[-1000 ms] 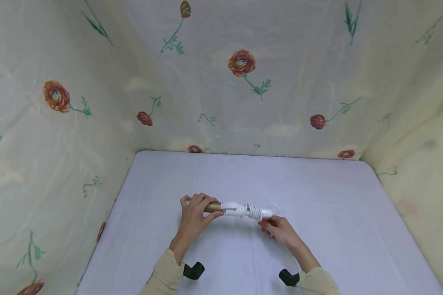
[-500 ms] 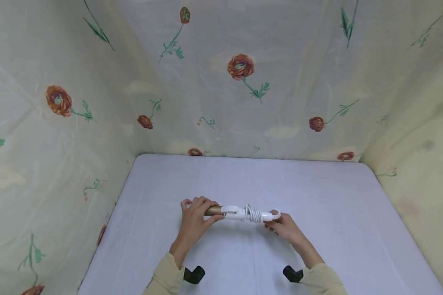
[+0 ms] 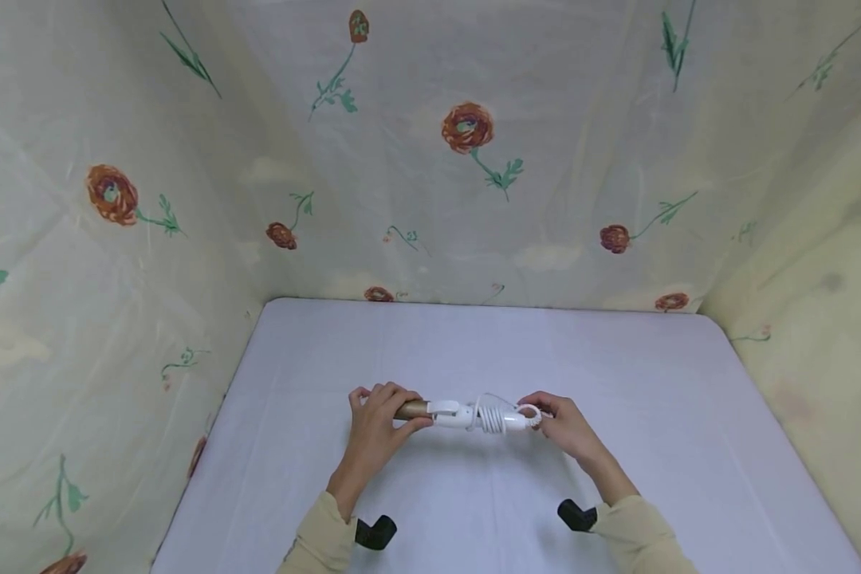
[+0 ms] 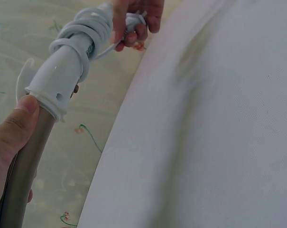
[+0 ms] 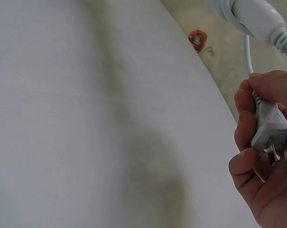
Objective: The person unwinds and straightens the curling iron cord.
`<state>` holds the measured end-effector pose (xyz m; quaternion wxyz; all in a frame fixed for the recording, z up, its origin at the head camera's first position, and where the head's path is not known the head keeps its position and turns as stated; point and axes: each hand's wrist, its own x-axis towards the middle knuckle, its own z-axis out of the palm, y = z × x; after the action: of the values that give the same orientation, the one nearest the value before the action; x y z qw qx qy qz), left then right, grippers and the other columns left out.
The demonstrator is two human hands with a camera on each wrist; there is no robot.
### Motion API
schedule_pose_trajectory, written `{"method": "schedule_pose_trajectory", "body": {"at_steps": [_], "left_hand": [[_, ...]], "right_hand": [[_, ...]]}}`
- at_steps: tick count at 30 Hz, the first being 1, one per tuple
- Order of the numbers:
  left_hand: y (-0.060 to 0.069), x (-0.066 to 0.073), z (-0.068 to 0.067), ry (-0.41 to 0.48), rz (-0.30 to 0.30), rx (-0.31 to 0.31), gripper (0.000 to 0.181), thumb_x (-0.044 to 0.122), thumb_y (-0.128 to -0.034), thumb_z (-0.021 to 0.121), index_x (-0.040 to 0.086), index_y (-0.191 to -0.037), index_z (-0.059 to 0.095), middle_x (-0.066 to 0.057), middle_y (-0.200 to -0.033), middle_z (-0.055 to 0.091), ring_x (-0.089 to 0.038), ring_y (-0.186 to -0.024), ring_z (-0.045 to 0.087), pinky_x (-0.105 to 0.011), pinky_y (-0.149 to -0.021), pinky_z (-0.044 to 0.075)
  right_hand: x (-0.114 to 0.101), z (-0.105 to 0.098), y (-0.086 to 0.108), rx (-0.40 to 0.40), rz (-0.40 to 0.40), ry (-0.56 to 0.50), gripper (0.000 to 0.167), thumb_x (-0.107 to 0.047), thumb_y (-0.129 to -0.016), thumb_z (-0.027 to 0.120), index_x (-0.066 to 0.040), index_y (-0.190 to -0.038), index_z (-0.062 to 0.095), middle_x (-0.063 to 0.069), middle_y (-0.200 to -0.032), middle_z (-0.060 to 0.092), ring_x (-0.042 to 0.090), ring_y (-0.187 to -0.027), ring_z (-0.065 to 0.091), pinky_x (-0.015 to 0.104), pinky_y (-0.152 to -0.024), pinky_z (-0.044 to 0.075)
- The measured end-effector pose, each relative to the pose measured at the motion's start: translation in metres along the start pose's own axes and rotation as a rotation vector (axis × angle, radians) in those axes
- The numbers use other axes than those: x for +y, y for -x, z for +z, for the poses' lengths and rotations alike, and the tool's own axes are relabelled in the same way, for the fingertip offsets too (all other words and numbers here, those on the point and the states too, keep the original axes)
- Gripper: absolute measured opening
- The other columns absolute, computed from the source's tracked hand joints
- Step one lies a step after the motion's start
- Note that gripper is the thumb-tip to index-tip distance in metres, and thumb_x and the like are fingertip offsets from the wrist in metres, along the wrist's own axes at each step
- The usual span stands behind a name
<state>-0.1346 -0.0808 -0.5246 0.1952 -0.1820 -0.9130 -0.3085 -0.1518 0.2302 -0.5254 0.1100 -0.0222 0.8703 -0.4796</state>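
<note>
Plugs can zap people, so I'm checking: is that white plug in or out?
Out of any socket: the white plug sits in the right hand, its metal prongs bare.

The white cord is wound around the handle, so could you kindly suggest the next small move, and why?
Probably ease the plug around the handle to free one turn of the cord. The right hand holds the plug, a short stretch of cord runs loose to it, and several turns circle the handle. The left hand grips the brown barrel, which should steady everything.
</note>
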Motion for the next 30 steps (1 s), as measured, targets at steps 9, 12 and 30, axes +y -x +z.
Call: {"method": "schedule_pose_trajectory", "body": {"at_steps": [9, 12, 30], "left_hand": [[0.0, -0.001, 0.001, 0.003, -0.024, -0.043, 0.038, 0.05, -0.0734, 0.072, 0.025, -0.102, 0.069, 0.01, -0.093, 0.063, -0.011, -0.086, 0.055, -0.047, -0.091, 0.024], [0.001, 0.0, 0.001, 0.001, -0.022, -0.044, 0.038, 0.049, -0.073, 0.072, 0.025, -0.102, 0.069, 0.01, -0.093, 0.064, -0.011, -0.086, 0.055, -0.048, -0.091, 0.024], [0.004, 0.001, 0.006, -0.014, -0.045, -0.041, 0.036, 0.048, -0.073, 0.073, 0.024, -0.1, 0.069, 0.01, -0.09, 0.063, -0.011, -0.084, 0.055, -0.048, -0.092, 0.024]], "right_hand": [[-0.008, -0.011, -0.003, 0.043, -0.068, 0.102, 0.021, -0.028, -0.093, 0.061, -0.011, -0.103, 0.068, 0.008, -0.105, 0.068, 0.02, -0.097, 0.056, 0.03, -0.077, 0.044], [-0.011, -0.012, -0.002, 0.038, -0.072, 0.108, 0.024, -0.032, -0.093, 0.06, -0.011, -0.104, 0.067, 0.008, -0.105, 0.068, 0.02, -0.093, 0.056, 0.03, -0.075, 0.045], [-0.028, -0.023, 0.007, 0.056, -0.16, 0.129, 0.026, -0.033, -0.094, 0.058, -0.012, -0.105, 0.066, 0.005, -0.1, 0.068, 0.017, -0.085, 0.054, 0.027, -0.069, 0.045]]}}
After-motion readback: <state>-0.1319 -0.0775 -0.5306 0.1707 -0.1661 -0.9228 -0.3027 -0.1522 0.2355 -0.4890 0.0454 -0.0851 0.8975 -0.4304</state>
